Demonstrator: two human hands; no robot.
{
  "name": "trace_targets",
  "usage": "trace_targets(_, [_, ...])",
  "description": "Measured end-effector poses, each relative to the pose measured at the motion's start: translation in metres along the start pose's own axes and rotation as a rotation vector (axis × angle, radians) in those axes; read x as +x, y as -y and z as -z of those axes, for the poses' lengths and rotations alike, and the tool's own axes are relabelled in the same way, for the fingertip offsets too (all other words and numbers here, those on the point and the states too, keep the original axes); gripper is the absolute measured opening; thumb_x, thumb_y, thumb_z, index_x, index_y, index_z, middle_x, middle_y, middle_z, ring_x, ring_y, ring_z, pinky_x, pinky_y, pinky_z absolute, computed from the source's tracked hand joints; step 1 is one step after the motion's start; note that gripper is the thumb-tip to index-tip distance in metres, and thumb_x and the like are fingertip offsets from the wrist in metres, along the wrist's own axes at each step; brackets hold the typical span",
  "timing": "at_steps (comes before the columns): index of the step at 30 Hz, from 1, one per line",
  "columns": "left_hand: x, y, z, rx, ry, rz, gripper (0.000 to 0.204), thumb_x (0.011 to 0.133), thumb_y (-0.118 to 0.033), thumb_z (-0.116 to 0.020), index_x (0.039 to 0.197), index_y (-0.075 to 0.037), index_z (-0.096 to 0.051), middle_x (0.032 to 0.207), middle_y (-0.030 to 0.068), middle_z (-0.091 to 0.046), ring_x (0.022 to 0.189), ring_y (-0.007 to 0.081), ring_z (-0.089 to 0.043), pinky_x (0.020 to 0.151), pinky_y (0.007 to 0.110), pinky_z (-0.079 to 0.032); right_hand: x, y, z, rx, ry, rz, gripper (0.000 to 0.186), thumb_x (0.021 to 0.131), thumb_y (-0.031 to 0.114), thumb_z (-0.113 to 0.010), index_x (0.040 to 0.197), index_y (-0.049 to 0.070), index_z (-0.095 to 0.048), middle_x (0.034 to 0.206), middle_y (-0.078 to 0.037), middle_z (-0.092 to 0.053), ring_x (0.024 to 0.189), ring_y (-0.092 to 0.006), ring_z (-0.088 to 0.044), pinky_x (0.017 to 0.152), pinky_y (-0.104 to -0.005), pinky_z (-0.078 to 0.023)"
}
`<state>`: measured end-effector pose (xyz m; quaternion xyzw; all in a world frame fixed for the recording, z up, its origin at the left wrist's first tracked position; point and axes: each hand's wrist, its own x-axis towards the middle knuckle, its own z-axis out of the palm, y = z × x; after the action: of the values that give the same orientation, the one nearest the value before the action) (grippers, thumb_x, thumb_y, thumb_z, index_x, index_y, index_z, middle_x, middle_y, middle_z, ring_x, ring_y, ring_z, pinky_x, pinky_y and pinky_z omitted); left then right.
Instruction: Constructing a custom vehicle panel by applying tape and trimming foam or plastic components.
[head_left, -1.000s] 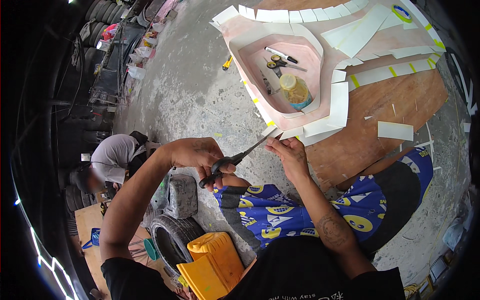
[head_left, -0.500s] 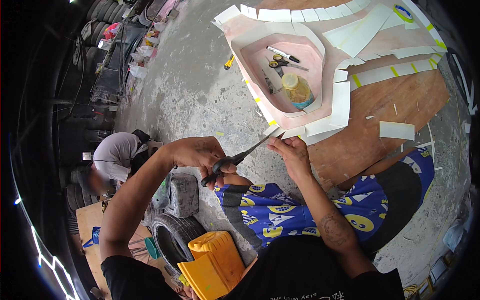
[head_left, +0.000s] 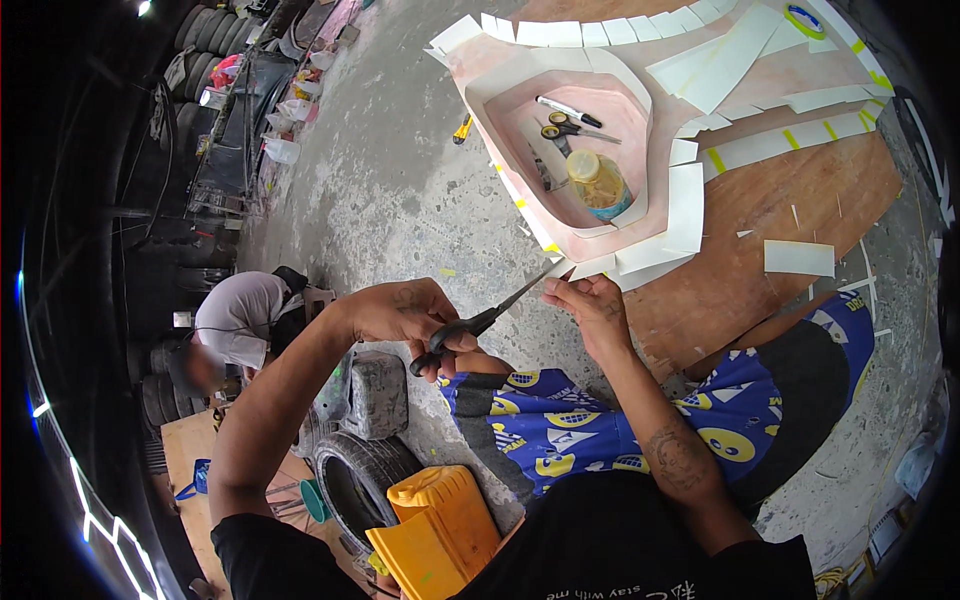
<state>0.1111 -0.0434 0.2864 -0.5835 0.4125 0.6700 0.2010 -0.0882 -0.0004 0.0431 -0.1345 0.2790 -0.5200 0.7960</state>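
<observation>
Left hand [head_left: 405, 315] grip still clamped on scissors [head_left: 490, 315], right hand [head_left: 592, 305] still pinching white strip [head_left: 562, 268]

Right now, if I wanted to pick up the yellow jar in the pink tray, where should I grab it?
Take the yellow jar around its lid end, coming from above. It stands in the pink tray, whose raised walls block the sides, and scissors lie close beside it.

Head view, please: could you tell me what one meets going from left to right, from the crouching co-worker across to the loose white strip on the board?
Crouching person → left hand → scissors → right hand → loose white strip on the wooden board.
</observation>
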Motion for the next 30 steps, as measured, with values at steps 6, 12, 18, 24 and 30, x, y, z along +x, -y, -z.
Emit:
trace_targets(6, [0.000, -0.001, 0.002, 0.003, 0.011, 0.051, 0.039, 0.095, -0.029, -0.070, 0.106, 0.008, -0.073, 0.095, 0.0194, -0.077, 0.077, 0.0235, -0.077, 0.065, 0.030, -0.062, 0.001, 0.002, 0.000, -0.005, -0.001, -0.015, 0.015, 0.092, 0.003, -0.073, 0.105, 0.000, -0.066, 0.098, -0.012, -0.075, 0.090, -0.0182, -0.073, 0.090, -0.0390, -0.061])
trace_targets(12, [0.001, -0.007, 0.003, -0.001, 0.031, 0.044, 0.040, 0.096, -0.030, -0.069, 0.105, 0.008, -0.072, 0.097, 0.0206, -0.077, 0.078, 0.0250, -0.078, 0.064, 0.030, -0.062, -0.001, 0.003, 0.000, 0.004, -0.015, -0.030, 0.029, 0.088, 0.001, -0.076, 0.114, 0.000, -0.065, 0.099, -0.010, -0.074, 0.091, -0.0165, -0.072, 0.085, -0.0351, -0.062])
trace_targets(18, [0.003, -0.014, 0.005, 0.045, 0.029, 0.072, 0.039, 0.097, -0.031, -0.068, 0.102, 0.008, -0.072, 0.096, 0.0204, -0.077, 0.075, 0.0239, -0.078, 0.061, 0.028, -0.060, -0.001, 0.004, -0.001, 0.001, -0.034, -0.046, 0.032, 0.087, 0.001, -0.076, 0.116, -0.001, -0.064, 0.100, -0.011, -0.073, 0.092, -0.0173, -0.072, 0.085, -0.0352, -0.062])
trace_targets(24, [-0.001, -0.021, 0.007, 0.076, 0.034, 0.067, 0.039, 0.096, -0.031, -0.068, 0.099, 0.008, -0.071, 0.093, 0.0206, -0.077, 0.073, 0.0233, -0.077, 0.060, 0.029, -0.060, 0.000, 0.003, 0.000, 0.009, -0.008, -0.040, 0.035, 0.086, 0.002, -0.077, 0.118, -0.002, -0.064, 0.102, -0.011, -0.072, 0.093, -0.0169, -0.071, 0.084, -0.0352, -0.063])
trace_targets(30, [-0.002, -0.016, 0.007, 0.034, 0.038, 0.026, 0.038, 0.096, -0.029, -0.069, 0.100, 0.009, -0.071, 0.091, 0.0219, -0.077, 0.071, 0.0237, -0.077, 0.058, 0.031, -0.061, -0.001, 0.002, -0.001, -0.003, -0.007, -0.019, 0.035, 0.086, 0.002, -0.078, 0.118, -0.002, -0.064, 0.099, -0.010, -0.072, 0.090, -0.0167, -0.070, 0.084, -0.0348, -0.063])
